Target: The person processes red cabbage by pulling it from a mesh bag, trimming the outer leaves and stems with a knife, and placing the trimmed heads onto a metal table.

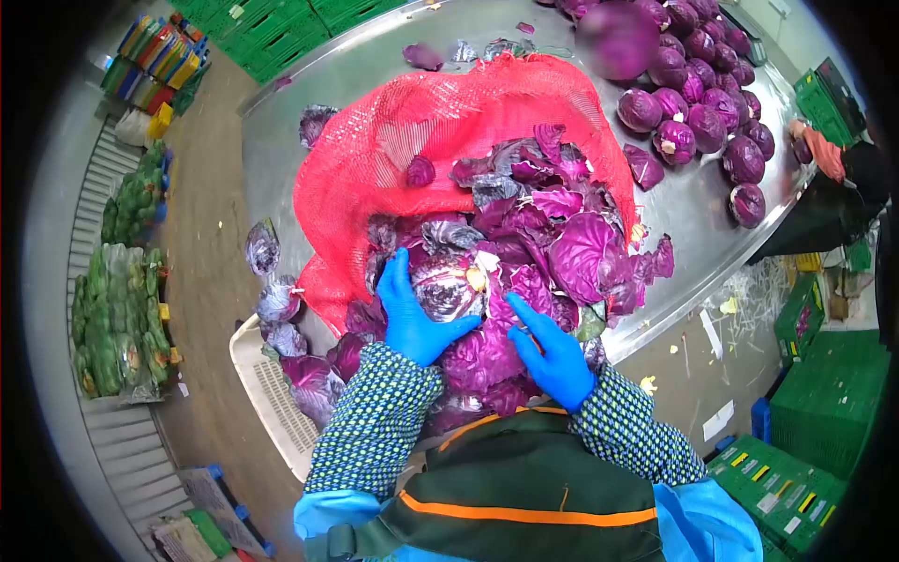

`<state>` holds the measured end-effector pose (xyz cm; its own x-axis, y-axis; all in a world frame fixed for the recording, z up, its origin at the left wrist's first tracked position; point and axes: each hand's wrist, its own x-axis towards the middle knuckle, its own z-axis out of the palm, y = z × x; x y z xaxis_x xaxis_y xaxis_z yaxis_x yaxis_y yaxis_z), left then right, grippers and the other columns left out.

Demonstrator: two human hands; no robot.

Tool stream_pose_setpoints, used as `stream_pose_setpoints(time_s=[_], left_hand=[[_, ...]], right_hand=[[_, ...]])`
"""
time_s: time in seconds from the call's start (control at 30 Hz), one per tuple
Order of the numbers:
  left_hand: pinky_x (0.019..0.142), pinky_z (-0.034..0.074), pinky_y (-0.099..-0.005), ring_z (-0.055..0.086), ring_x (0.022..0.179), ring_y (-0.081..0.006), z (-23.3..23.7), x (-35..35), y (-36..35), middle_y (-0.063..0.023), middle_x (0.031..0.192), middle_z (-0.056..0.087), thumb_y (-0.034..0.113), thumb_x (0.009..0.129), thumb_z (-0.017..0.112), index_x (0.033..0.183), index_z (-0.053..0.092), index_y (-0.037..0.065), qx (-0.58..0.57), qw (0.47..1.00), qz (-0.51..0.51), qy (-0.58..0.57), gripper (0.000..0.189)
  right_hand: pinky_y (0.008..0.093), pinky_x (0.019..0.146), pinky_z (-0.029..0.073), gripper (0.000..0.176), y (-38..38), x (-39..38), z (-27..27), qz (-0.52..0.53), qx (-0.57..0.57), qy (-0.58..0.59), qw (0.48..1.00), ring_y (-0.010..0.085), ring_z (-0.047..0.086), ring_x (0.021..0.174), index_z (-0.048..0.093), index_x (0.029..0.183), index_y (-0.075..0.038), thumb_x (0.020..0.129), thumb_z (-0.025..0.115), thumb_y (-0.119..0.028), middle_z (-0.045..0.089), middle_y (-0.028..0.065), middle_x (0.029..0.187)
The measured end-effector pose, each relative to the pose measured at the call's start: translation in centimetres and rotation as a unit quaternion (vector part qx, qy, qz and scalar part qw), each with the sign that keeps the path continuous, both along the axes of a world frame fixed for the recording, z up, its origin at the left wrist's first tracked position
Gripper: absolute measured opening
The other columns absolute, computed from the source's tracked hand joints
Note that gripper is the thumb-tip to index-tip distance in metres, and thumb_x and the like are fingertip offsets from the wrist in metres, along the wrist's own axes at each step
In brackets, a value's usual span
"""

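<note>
In a blue glove, my left hand rests with fingers spread against the left side of a red cabbage whose pale stem end faces up. My right hand, also gloved in blue, is just right of that cabbage, its fingers apart over loose purple leaves. Nothing shows gripped in it. Beyond both hands, a red mesh sack lies open on the metal table, with a heap of cabbage leaves in and before its mouth.
Whole red cabbages are piled at the table's back right, where another person's hand shows. A cream crate with leaves stands at the left front. Green crates are behind the table; more green crates stand at lower right.
</note>
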<state>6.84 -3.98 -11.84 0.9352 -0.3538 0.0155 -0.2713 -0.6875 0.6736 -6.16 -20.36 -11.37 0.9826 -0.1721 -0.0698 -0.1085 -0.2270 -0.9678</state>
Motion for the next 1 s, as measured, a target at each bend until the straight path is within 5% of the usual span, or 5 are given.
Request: stream_pose_setpoints(time_s=[0.33, 0.73, 0.87, 0.9, 1.0], left_hand=[[0.098, 0.033, -0.0495, 0.037, 0.119, -0.0421, -0.8, 0.0, -1.9, -0.0280, 0.130, 0.034, 0.044, 0.043, 0.088, 0.137, 0.027, 0.005, 0.093, 0.995, -0.008, -0.036, 0.118], [0.103, 0.031, -0.0470, 0.035, 0.122, -0.0369, -2.3, 0.8, 0.2, -0.0231, 0.129, 0.035, 0.036, 0.056, 0.086, 0.138, 0.027, 0.001, -0.015, 1.000, -0.008, -0.005, 0.106], [0.101, 0.038, -0.0378, 0.045, 0.120, -0.0253, -1.3, 1.6, 4.8, -0.0163, 0.131, 0.043, 0.013, 0.063, 0.084, 0.141, 0.023, 0.003, -0.401, 0.870, -0.053, 0.283, 0.100], [0.104, 0.035, -0.0390, 0.043, 0.122, -0.0253, 1.5, 1.1, 4.8, -0.0163, 0.133, 0.041, 0.012, 0.060, 0.085, 0.143, 0.019, 0.003, -0.433, 0.840, -0.089, 0.316, 0.106], [0.106, 0.031, -0.0394, 0.038, 0.129, -0.0283, 4.3, 1.3, 3.6, -0.0168, 0.140, 0.037, 0.011, 0.059, 0.084, 0.142, 0.026, 0.006, -0.317, 0.895, -0.248, 0.191, 0.102]], right_hand=[[0.0499, 0.056, 0.046, 0.018, 2.9, 3.1, -2.5, -0.030, -0.218, 0.087, 0.972, 0.0400, 0.059, 0.066, 0.045, 0.095, -0.005, 0.088, 0.052, -0.020, 0.056, 0.0214, 0.082], [0.0520, 0.061, 0.046, 0.030, 0.5, 3.8, -8.1, -0.032, -0.245, 0.262, 0.933, 0.0437, 0.060, 0.070, 0.041, 0.100, 0.003, 0.089, 0.048, -0.024, 0.060, 0.0291, 0.078], [0.0313, 0.056, 0.045, 0.019, -2.0, 1.7, -2.7, -0.069, -0.015, 0.062, 0.996, 0.0175, 0.058, 0.064, 0.052, 0.094, -0.005, 0.085, 0.060, -0.020, 0.057, 0.0076, 0.071], [0.0232, 0.053, 0.043, 0.019, -2.0, 1.6, 2.9, -0.130, 0.185, 0.179, 0.958, 0.0086, 0.054, 0.067, 0.054, 0.101, -0.007, 0.085, 0.061, -0.016, 0.056, 0.0033, 0.079], [0.0191, 0.057, 0.044, 0.043, -2.1, 2.4, 6.0, -0.164, 0.230, 0.094, 0.955, 0.0071, 0.054, 0.077, 0.048, 0.125, -0.009, 0.086, 0.063, -0.017, 0.056, 0.0043, 0.105]])
